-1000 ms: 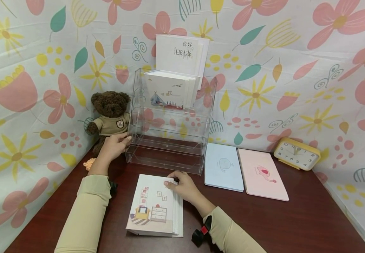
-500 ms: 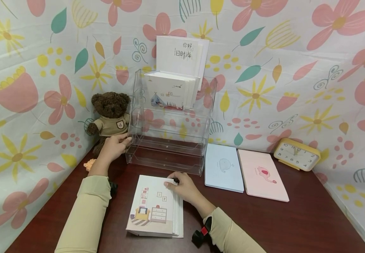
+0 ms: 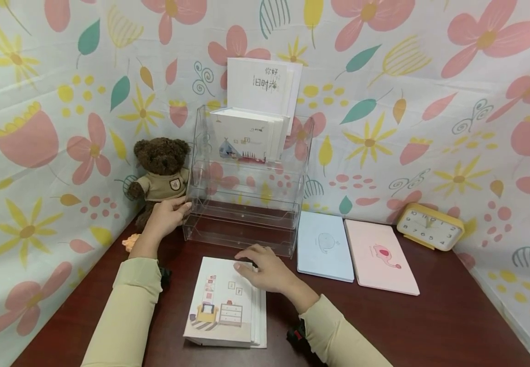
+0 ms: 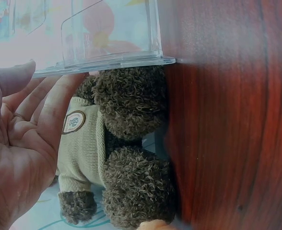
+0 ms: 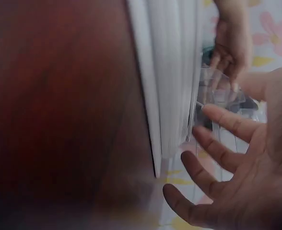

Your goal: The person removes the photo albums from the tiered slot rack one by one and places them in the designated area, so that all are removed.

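Observation:
In the head view, my left hand (image 3: 167, 218) is at the left side of a clear tiered display rack (image 3: 242, 232). The left wrist view shows the thumb on one side of the rack's edge (image 4: 107, 64) and the fingers on the other, pinching it. My right hand (image 3: 265, 267) hovers over the upper right corner of a stack of white books (image 3: 219, 306) lying on the table, its top cover printed with a yellow armchair and drawers. In the right wrist view its fingers (image 5: 203, 175) are spread, apart from the page edges (image 5: 172, 96).
White books (image 3: 244, 135) stand in the rack's upper tiers. A brown teddy bear (image 3: 163, 168) sits left of the rack, an orange object (image 3: 130, 242) before it. To the right lie a blue notebook (image 3: 324, 244), a pink notebook (image 3: 379, 255) and a yellow clock (image 3: 430, 226).
My right hand has let go of the stack's right edge and lifted, its fingers spreading. The left hand stays at the rack, and the head view has tilted slightly upward.

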`<state>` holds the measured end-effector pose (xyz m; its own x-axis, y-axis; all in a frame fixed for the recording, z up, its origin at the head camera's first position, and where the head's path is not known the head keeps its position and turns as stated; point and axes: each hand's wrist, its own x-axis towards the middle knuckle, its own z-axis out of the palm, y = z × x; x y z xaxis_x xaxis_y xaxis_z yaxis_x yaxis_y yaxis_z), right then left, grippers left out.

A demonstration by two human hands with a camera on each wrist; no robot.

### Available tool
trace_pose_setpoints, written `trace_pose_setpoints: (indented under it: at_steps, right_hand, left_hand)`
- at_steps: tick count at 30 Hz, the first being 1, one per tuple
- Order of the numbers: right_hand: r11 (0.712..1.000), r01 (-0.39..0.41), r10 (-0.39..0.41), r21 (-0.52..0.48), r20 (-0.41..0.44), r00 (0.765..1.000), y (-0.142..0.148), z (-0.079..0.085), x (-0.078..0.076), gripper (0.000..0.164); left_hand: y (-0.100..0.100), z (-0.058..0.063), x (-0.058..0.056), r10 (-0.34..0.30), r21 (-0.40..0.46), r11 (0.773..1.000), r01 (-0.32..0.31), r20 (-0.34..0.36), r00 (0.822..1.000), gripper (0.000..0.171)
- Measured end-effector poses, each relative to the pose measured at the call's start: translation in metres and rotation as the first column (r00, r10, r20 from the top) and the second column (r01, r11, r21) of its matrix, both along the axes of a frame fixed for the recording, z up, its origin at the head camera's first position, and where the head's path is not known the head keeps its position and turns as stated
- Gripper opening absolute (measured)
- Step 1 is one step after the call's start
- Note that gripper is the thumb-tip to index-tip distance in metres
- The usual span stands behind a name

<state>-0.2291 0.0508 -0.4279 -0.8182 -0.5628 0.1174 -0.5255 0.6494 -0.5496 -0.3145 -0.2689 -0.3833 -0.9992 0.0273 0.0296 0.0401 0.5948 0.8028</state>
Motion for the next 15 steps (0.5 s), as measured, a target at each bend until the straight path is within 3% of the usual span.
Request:
trace_pose_setpoints:
  at_steps: [8,15]
  right_hand:
    - [0.985,-0.008,0.021,0.173,-0.070,0.997,-0.009,0.007,0.009,0.060]
    - [0.973,-0.019,0.045,0.228,-0.109,0.993,-0.013,0.008,0.011,0.061]
  left_hand:
    - [-0.001,-0.002,-0.002,-0.003,-0.005,1.000,0.003,0.002,1.000,0.060]
    - [-0.001,-0.001,-0.001,0.002,-0.007,1.000,-0.002,-0.005,1.000,0.060]
